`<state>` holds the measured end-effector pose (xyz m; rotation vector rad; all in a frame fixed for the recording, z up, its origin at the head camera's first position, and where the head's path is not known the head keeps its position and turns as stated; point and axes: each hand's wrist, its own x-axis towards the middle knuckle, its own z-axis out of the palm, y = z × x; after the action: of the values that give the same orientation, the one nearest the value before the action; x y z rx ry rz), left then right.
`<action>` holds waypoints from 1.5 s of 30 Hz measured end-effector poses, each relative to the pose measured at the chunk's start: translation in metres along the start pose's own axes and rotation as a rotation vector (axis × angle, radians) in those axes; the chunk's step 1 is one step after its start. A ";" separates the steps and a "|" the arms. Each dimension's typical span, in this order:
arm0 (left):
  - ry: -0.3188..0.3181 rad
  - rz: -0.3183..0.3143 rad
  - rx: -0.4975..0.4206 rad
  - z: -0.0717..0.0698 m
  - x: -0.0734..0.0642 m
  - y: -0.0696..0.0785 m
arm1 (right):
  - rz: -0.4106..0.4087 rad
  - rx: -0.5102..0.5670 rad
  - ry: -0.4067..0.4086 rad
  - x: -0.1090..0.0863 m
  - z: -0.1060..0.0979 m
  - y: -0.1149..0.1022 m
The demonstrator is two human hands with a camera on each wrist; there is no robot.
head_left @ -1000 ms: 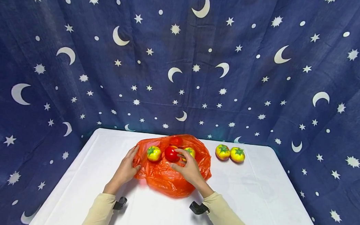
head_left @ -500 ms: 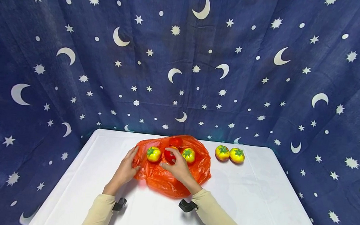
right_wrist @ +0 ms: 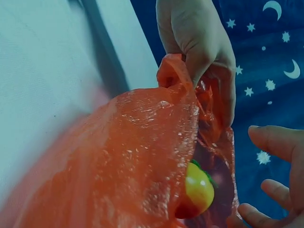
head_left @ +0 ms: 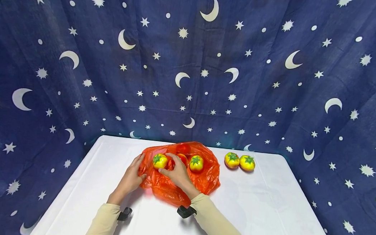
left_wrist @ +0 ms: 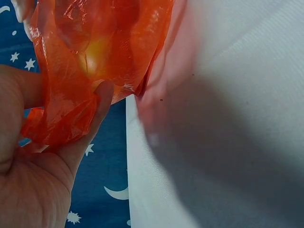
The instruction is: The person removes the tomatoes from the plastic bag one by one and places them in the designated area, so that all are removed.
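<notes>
An orange-red plastic bag point(head_left: 203, 177) lies spread on the white table with its mouth toward the left. My left hand point(head_left: 131, 175) grips the bag's left edge; in the left wrist view its thumb and fingers point(left_wrist: 102, 107) have the thin film between them. My right hand point(head_left: 178, 172) hovers over the bag with fingers spread and slightly bent, fingertips close to a yellow-and-red round fruit point(head_left: 160, 161) with a green leafy top. Another such fruit point(head_left: 196, 163) shows right of that hand. A red one is mostly hidden behind the right hand's fingers.
Two more yellow-and-red fruits point(head_left: 232, 160) stand side by side at the back right of the table point(head_left: 260, 208). A dark blue curtain point(head_left: 190, 78) with moons and stars rises right behind and along the sides.
My right hand has moved left across the bag, from the right fruit past the red one to near the left fruit. The left hand has kept its place on the bag's edge.
</notes>
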<state>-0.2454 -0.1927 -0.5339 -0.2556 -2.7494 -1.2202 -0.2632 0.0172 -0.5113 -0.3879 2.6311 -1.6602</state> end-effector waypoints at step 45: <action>0.033 0.036 0.006 0.002 -0.003 -0.003 | 0.080 -0.116 -0.014 0.036 0.042 0.024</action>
<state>-0.2431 -0.1937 -0.5382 -0.2807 -2.7078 -1.1965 -0.2971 -0.0178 -0.5461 -0.2900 2.7022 -1.4817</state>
